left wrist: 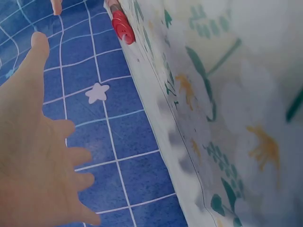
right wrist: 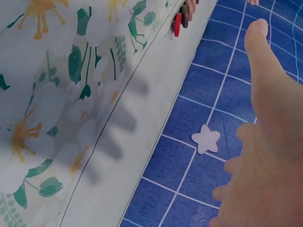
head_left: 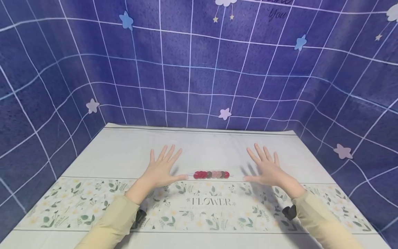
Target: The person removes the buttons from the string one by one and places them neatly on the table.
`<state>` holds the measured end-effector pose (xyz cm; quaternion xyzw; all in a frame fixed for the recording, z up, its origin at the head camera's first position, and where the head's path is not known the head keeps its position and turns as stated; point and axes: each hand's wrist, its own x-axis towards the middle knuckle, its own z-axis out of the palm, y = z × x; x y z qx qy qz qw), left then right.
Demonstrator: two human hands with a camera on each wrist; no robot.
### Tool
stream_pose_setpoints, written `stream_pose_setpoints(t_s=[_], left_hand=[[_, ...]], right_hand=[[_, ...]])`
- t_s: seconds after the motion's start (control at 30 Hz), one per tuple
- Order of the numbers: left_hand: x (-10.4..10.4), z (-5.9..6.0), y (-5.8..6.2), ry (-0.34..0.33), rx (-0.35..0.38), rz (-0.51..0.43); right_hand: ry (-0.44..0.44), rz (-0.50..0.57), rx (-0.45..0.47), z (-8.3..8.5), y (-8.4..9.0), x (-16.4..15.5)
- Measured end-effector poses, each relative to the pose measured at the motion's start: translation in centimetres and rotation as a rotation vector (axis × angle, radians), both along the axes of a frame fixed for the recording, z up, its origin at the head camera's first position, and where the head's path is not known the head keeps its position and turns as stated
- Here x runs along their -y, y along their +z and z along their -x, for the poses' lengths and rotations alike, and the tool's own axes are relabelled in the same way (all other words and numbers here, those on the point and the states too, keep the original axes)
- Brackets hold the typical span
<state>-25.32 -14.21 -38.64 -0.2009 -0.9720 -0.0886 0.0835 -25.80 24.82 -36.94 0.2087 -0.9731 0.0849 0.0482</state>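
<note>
The buttons (head_left: 212, 174) lie in a short, overlapping row on the surface (head_left: 130, 148), threaded on a thin string (head_left: 191, 174) that shows at their 9 and 3 o'clock ends. The left hand (head_left: 161, 172) is at their 9 o'clock, the right hand (head_left: 268, 172) at 3; each grip is spread wide with nothing in it. Finger shadows (right wrist: 124, 121) set off from the fingers suggest both hang above the surface. The left thumb (head_left: 178, 178) is nearest, beside the string, apparently without touching it.

The likeliest trouble is the string. I cannot tell whether either end is knotted, so lifting one end alone could let buttons run off the other. The 3 o'clock end is short and pale on a pale surface, easy to miss in a pinch. A careless drop of the left thumb might snag the string and swing the row askew. Pushing inward from both sides could pile the buttons up.
</note>
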Motion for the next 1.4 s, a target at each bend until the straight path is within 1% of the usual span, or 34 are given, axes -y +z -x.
stream_pose_setpoints(t_s=[0.2,0.37,0.43,0.57,0.67,0.77,0.83,0.97,1.07,1.23,1.4], left_hand=[[-0.2,0.0,0.1,0.005,0.02,0.001],[-0.4,0.4,0.3,-0.01,0.033,-0.009],[-0.5,0.5,0.3,-0.022,0.042,-0.023],[-0.6,0.9,0.4,-0.067,0.04,-0.063],[-0.7,1.2,0.3,-0.092,0.039,-0.1],[-0.8,1.5,0.1,-0.101,0.058,-0.141],[-0.9,1.6,0.1,-0.115,0.071,-0.165],[-1.1,1.8,0.1,-0.136,0.103,-0.193],[-1.3,2.0,0.0,-0.153,0.113,-0.204],[-1.7,2.5,-0.3,-0.18,0.11,-0.208],[-2.0,2.8,-0.3,-0.178,0.126,-0.21]], right_hand=[[0.019,0.034,0.012,0.0,0.2,-0.4],[0.079,0.078,-0.013,0.2,0.2,-0.8],[0.116,0.101,-0.036,0.3,0.1,-0.8],[0.194,0.161,-0.086,0.8,-0.1,-0.8],[0.239,0.219,-0.1,1.0,-0.2,-0.6],[0.261,0.273,-0.093,1.2,-0.3,-0.3],[0.258,0.296,-0.083,1.3,-0.4,-0.1],[0.268,0.316,-0.107,1.5,-0.6,0.4],[0.286,0.316,-0.141,1.7,-0.8,0.7],[0.317,0.333,-0.153,1.7,-0.8,1.4],[0.347,0.333,-0.152,2.0,-1.1,1.8]])
